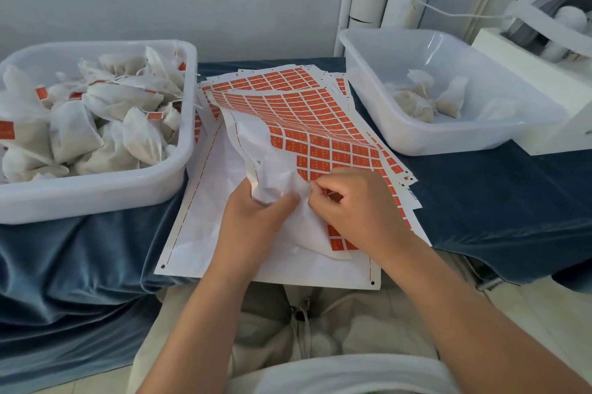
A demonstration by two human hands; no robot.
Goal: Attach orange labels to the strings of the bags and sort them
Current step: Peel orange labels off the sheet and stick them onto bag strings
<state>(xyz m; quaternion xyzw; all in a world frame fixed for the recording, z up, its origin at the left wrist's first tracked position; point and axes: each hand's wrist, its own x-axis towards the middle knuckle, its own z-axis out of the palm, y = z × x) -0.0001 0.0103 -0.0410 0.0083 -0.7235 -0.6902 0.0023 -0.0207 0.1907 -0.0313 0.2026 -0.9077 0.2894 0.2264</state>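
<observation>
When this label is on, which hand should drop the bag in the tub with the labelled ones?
Left. The left hand grips the bag, and the tub of labelled bags sits on its side. The right hand is busy pinching what looks like the label.

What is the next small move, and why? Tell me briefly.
Probably press the label shut around the string. The left hand grips a white bag over the label sheets; the right hand pinches at the bag's neck, a bit of orange showing in the pinch. Whether it has stuck yet, I cannot tell.
</observation>
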